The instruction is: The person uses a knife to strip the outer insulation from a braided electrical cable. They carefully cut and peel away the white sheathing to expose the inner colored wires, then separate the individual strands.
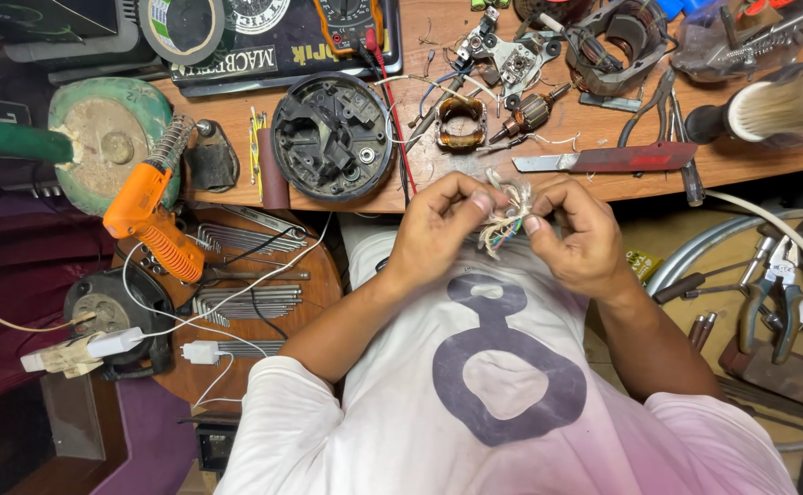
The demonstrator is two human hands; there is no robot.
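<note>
Wire bundle (504,223): we find a small tangle of thin wires, white with hints of other colours, held in front of the chest, just below the edge of the wooden bench (236,119).
Head view, left hand (438,229): we see it closed in a pinch on the left side of the bundle, thumb and fingertips pressed together on the strands.
Head view, right hand (577,236): likewise pinching, on the bundle's right side; both hands grasp the same tangle, nearly touching.
Head view, surroundings: on the bench lie a round black housing (333,136), a copper-wound coil (462,123) and a red-handled utility knife (617,159); an orange soldering gun (149,220) rests to the left, well apart from the hands.
Handling advice: we judge that the strands are fine and easily kinked, so they are best separated one at a time, with a light grip close to the working point.
Not determinable: we cannot tell the number of strands, whether their ends are stripped, or whether they join any part; fingers cover much of the bundle, and items at the top edge are cut off.
</note>
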